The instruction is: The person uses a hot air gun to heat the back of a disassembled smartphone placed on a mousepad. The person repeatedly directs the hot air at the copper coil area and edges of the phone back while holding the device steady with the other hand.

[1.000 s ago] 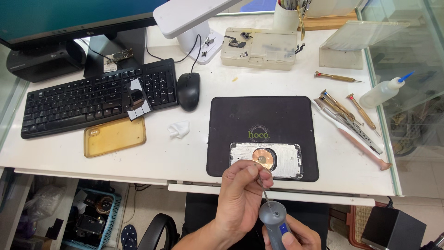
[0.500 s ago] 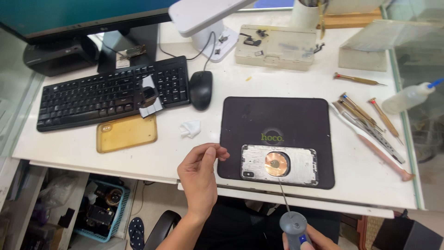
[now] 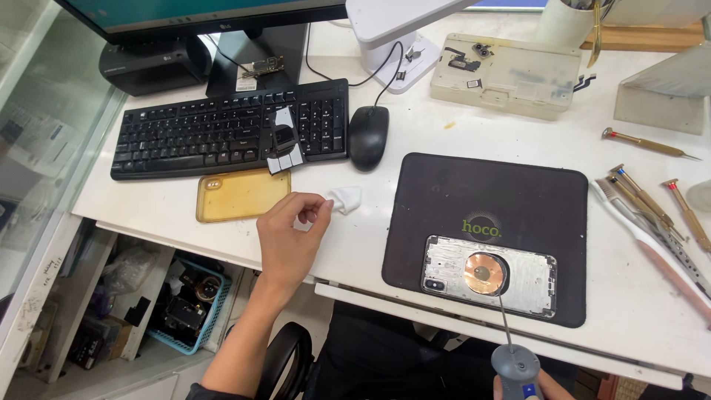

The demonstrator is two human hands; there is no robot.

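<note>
- Left hand (image 3: pixel 290 235): over white desk (image 3: pixel 415 148) edge, fingers loosely curled, thumb and forefinger tips near each other, nothing visibly gripped; nearest to small crumpled white tissue (image 3: pixel 345 198), just beside fingertips, apparently not touching.
- Right hand (image 3: pixel 544 387): at bottom frame edge, mostly cut off; fingers closed around grey-handled precision screwdriver (image 3: pixel 512 354).
- Screwdriver shaft: slanted up and away, tip at lower rim of copper charging coil (image 3: pixel 486 273).
- Opened phone rear housing (image 3: pixel 489 275): flat on black work mat (image 3: pixel 489 215), near front edge, coil at centre.
- Risk, judged: tip slipping across coil and scratching or tearing it, housing being unsteadied with left hand away.
- Risk, judged: tiny screws lost off mat edge, housing lying close to desk front.
- Risk, judged: tissue nudged off desk by left hand.
- Yellow translucent phone case (image 3: pixel 243 195): left of tissue, just below black keyboard (image 3: pixel 229 127).
- Black mouse (image 3: pixel 368 137): right of keyboard.
- Row of spare screwdrivers (image 3: pixel 652 204): right of mat, apart from both hands.
</note>
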